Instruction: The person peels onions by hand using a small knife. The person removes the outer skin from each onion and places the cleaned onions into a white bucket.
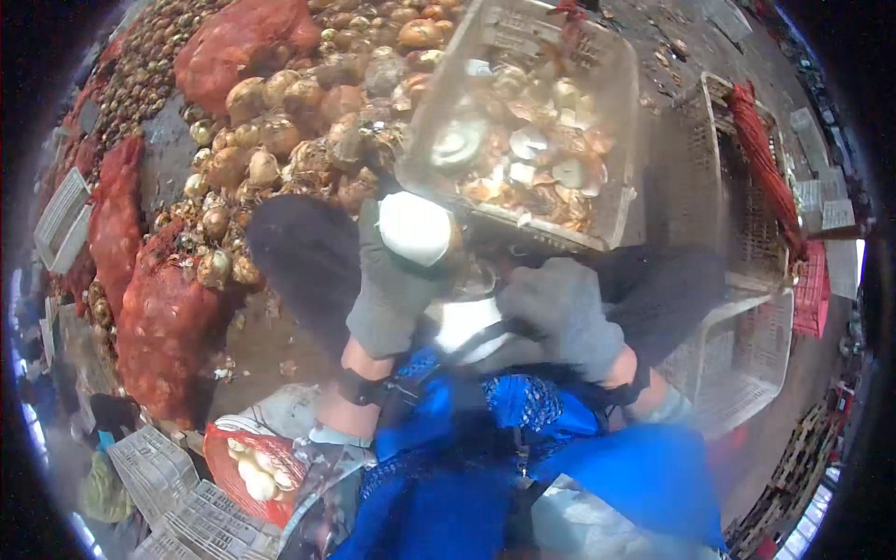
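My left hand [392, 297], in a grey work glove, grips a pale peeled onion [415, 229] between thumb and fingers. Across from it is my right hand [556, 308], also gloved and blurred by motion, with its fingers curled. Whether it holds a tool cannot be made out. A bright white patch [467, 323] shows between the two hands, too washed out to name. Just beyond them stands a white plastic crate [616, 217] containing onion skins and cut onion pieces [528, 143].
Unpeeled onions [280, 133] are heaped at front left, beside red mesh sacks [168, 329]. At right stand more plastic crates [742, 350], one with red netting [763, 161] over its rim. Peeled onions [259, 476] fill a red net bag at lower left.
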Demonstrator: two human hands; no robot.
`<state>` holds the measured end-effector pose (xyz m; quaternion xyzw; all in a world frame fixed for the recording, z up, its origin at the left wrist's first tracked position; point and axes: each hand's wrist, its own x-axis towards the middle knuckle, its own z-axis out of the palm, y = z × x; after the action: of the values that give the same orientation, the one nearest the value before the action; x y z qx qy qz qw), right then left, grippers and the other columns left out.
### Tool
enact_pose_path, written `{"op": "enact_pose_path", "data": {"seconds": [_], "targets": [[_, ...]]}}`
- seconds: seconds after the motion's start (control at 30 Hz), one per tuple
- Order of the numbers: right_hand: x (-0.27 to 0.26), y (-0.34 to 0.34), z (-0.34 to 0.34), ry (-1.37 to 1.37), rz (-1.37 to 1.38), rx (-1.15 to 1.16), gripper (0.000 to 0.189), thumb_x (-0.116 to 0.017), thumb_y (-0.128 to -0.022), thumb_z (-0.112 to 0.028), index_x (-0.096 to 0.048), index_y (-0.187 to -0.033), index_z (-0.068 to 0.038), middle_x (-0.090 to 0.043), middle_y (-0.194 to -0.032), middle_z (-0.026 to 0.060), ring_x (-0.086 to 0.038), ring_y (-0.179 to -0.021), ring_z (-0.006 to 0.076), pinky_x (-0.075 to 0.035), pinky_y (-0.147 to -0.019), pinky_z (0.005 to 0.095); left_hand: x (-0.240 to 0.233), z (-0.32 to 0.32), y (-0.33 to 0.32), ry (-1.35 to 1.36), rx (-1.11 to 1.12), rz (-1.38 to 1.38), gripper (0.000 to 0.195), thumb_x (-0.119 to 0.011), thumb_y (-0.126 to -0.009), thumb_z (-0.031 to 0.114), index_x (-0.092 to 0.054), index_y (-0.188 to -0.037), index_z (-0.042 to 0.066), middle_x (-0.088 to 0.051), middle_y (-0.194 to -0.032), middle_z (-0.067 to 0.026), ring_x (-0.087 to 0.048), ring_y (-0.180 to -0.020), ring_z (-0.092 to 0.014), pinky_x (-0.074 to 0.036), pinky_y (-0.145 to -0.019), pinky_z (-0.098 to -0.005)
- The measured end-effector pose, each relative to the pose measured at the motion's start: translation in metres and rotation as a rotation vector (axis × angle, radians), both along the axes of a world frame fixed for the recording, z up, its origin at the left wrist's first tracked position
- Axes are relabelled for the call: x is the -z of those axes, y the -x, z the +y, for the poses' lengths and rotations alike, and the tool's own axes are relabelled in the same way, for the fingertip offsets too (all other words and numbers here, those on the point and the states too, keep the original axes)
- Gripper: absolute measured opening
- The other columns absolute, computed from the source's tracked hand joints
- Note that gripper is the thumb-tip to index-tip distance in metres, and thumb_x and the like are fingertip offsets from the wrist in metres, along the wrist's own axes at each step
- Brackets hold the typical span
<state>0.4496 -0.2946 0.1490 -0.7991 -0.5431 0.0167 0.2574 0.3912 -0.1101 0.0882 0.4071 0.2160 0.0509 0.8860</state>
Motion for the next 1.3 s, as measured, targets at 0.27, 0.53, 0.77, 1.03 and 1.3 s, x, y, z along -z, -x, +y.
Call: {"op": "enact_pose_path", "data": {"seconds": [0.27,0.53,0.77,1.03,1.3], "targets": [[0.020,-0.097,-0.054,0.231,-0.125,0.810,0.050,-0.068,-0.076,-0.046,-0.052,-0.100,-0.006,-0.062,-0.077,0.0135,-0.062,-0.069,0.0298,-0.048,-0.058,0.0396,-0.026,-0.007,-0.007,0.713,-0.033,-0.180,0.060,-0.070,-0.079,0.028,-0.039,-0.126,0.007,-0.058,-0.111,-0.0093,-0.059,-0.099,-0.022,-0.047,-0.087,-0.0345],[0.024,-0.019,0.014,-0.495,1.182,0.540,0.040,-0.066,-0.081,-0.029,-0.051,-0.107,-0.002,-0.052,-0.085,0.0011,-0.047,-0.065,0.0078,-0.041,-0.058,0.0222,-0.030,-0.029,-0.019,-0.968,0.112,-0.301,0.069,-0.057,-0.086,0.044,-0.025,-0.136,0.009,-0.048,-0.125,-0.0158,-0.047,-0.118,-0.026,-0.041,-0.099,-0.0399],[0.023,-0.013,-0.005,-0.359,1.270,0.522,0.037,-0.062,-0.084,-0.028,-0.050,-0.111,-0.005,-0.054,-0.083,0.0023,-0.047,-0.058,0.0061,-0.039,-0.050,0.0205,-0.012,-0.025,-0.013,-0.379,0.096,-0.105,0.072,-0.062,-0.079,0.040,-0.033,-0.136,0.007,-0.046,-0.124,-0.0126,-0.050,-0.112,-0.024,-0.049,-0.084,-0.0339],[0.034,-0.024,-0.006,-0.397,1.070,0.430,0.040,-0.062,-0.083,-0.036,-0.057,-0.103,-0.002,-0.059,-0.077,0.0106,-0.056,-0.072,0.0148,-0.045,-0.064,0.0301,-0.035,-0.016,0.015,-0.380,0.273,-0.286,0.070,-0.082,-0.065,0.022,-0.048,-0.123,0.003,-0.054,-0.121,-0.0118,-0.053,-0.111,-0.027,-0.043,-0.095,-0.0364],[0.011,-0.019,-0.012,-0.045,0.908,0.465,0.053,-0.066,-0.075,-0.043,-0.058,-0.110,-0.003,-0.064,-0.091,0.0201,-0.063,-0.083,0.0323,-0.048,-0.073,0.0399,-0.024,-0.020,0.020,0.197,0.327,-0.081,0.076,-0.070,-0.075,0.047,-0.042,-0.129,0.003,-0.054,-0.121,-0.0142,-0.052,-0.113,-0.027,-0.041,-0.098,-0.0390]]}}
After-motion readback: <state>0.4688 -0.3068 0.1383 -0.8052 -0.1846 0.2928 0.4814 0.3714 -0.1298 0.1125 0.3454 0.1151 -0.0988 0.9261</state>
